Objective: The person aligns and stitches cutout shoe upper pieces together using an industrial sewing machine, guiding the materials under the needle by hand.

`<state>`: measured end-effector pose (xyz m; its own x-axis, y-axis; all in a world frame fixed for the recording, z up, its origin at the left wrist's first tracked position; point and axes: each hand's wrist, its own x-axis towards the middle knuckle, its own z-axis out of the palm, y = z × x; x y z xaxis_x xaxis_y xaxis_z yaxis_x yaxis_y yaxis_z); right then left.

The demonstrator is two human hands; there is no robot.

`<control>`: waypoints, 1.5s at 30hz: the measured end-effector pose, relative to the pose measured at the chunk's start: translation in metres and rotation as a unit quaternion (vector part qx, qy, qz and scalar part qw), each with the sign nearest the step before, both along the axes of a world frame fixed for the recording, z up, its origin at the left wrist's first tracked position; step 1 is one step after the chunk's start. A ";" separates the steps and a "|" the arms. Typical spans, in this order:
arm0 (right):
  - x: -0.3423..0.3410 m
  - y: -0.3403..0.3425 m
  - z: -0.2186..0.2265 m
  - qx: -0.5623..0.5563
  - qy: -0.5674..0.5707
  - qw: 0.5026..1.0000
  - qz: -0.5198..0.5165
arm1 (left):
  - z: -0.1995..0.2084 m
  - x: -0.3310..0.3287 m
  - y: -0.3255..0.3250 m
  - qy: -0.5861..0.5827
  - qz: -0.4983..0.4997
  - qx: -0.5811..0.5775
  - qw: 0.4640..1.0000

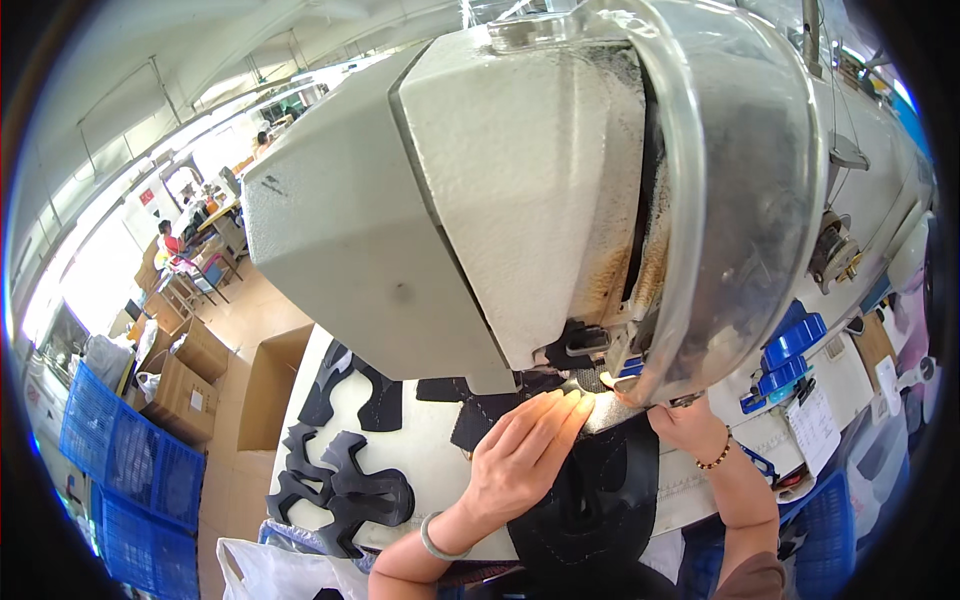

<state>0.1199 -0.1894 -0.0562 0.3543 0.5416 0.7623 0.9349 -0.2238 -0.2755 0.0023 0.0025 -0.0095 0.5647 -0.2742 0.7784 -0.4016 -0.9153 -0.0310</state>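
A large pale sewing machine head (520,190) fills the upper middle, with a curved clear cover (750,190) at its right. My left hand (525,450) reaches in under it, its fingers stretched out side by side, tips resting near the lit needle area. Close by on the right, my right hand (690,425) is curled, its fingertips partly hidden behind the machine; what they pinch cannot be made out. Between my forearms lies a black panel (590,495) with faint stitched lines. The needle is not clearly visible.
Several curved black cut pieces (370,490) lie on the white table (435,480) at left. Blue trays (790,350) and a written sheet (813,430) are at right. Blue crates (130,450) and cardboard boxes (180,400) stand on the left floor. People sit farther back.
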 end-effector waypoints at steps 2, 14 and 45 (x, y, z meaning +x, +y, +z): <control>0.000 -0.002 -0.006 -0.004 0.021 1.000 -0.004 | 0.000 0.001 0.000 -0.009 0.001 0.008 1.000; 0.009 -0.004 -0.017 0.016 0.197 0.978 0.066 | -0.004 0.006 0.006 -0.013 0.003 -0.014 1.000; 0.004 -0.003 0.006 0.117 0.601 0.780 0.129 | -0.029 0.027 0.012 -0.130 -0.037 -0.007 0.991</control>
